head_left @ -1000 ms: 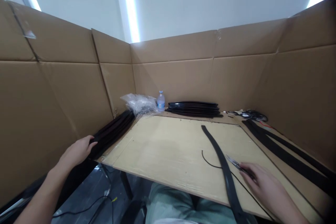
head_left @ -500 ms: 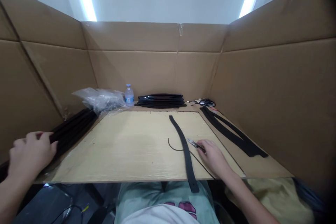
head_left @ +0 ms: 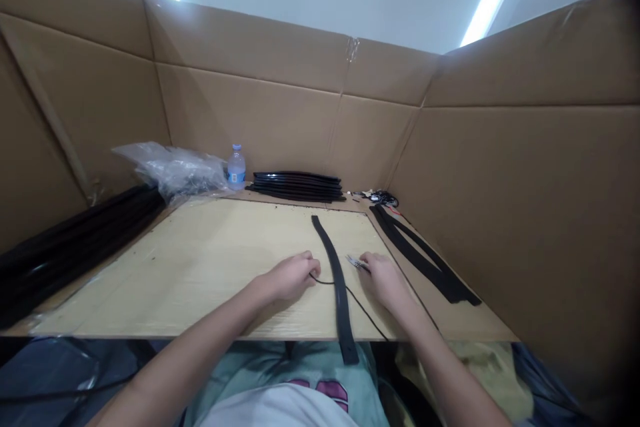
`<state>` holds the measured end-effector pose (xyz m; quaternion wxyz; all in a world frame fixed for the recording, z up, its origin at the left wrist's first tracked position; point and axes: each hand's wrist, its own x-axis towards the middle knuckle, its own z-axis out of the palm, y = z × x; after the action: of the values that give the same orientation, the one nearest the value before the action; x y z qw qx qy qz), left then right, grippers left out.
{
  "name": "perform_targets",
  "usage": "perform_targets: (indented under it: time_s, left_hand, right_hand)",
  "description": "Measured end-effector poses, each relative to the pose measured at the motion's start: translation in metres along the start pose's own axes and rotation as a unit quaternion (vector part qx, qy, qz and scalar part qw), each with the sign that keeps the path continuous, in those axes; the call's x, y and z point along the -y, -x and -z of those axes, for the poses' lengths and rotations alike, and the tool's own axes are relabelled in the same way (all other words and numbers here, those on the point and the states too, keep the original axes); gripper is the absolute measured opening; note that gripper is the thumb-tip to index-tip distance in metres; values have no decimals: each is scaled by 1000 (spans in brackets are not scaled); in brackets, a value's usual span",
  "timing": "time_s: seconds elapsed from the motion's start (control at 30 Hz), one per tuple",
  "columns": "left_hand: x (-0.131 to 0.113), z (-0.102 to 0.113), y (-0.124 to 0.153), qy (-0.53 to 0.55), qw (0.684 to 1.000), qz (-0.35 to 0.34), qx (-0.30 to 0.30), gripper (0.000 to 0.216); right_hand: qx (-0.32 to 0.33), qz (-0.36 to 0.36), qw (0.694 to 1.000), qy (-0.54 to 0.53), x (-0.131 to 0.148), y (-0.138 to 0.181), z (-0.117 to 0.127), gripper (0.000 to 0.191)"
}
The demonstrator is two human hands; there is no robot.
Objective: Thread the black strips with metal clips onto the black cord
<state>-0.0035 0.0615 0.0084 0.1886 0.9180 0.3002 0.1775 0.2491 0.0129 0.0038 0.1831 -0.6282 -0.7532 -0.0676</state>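
My left hand (head_left: 291,276) is closed in a pinch at the end of a thin black cord (head_left: 369,313), left of a long black strip (head_left: 337,280). The cord runs across to the strip and on toward the table's front edge. The strip lies lengthwise on the pale board, and its near end hangs over the edge above my lap. On the strip's right side, my right hand (head_left: 384,279) is closed around small metal snips (head_left: 357,263), their blades pointing left toward the strip.
Black strips (head_left: 75,240) lie piled along the left side. Plastic bags (head_left: 180,170), a water bottle (head_left: 237,168) and stacked black strips (head_left: 297,187) line the back. Two black strips (head_left: 425,257) and tangled cords (head_left: 381,197) are at the right. Cardboard walls (head_left: 250,100) enclose the table (head_left: 225,247).
My left hand has left the dark pile at the left and come to the cord's end in the middle. My right hand still holds the snips. The camera view has tilted and shifted.
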Motion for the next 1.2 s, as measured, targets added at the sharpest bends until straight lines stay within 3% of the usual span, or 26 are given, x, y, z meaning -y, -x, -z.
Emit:
perform_targets:
  time_s: [0.13, 0.23, 0.37, 0.6, 0.77, 0.97, 1.2]
  left_hand:
    - [8, -10, -4, -15, 1000, 23, 3, 13]
    - [8, -13, -1, -25, 999, 26, -7, 13]
    - [11, -18, 2, -7, 999, 18, -39, 14]
    - [12, -17, -1, 179, 976, 40, -118, 15]
    - [15, -11, 2, 285, 947, 56, -138, 19]
    - [15, -10, 11, 208, 973, 35, -95, 18]
    - [9, -8, 11, 185, 974, 43, -126, 16]
  right_hand:
    - [20, 185, 982, 30, 15, -20, 9, 35]
    - [67, 323, 942, 63, 27, -38, 9, 24]
    - [105, 413, 896, 127, 29, -59, 3, 13]
    - [108, 479, 853, 176, 19, -70, -1, 18]
    - [110, 449, 872, 162, 22, -66, -3, 21]
    - [116, 471, 856, 179, 26, -74, -4, 15]
    - [122, 526, 819, 195, 23, -87, -11, 16]
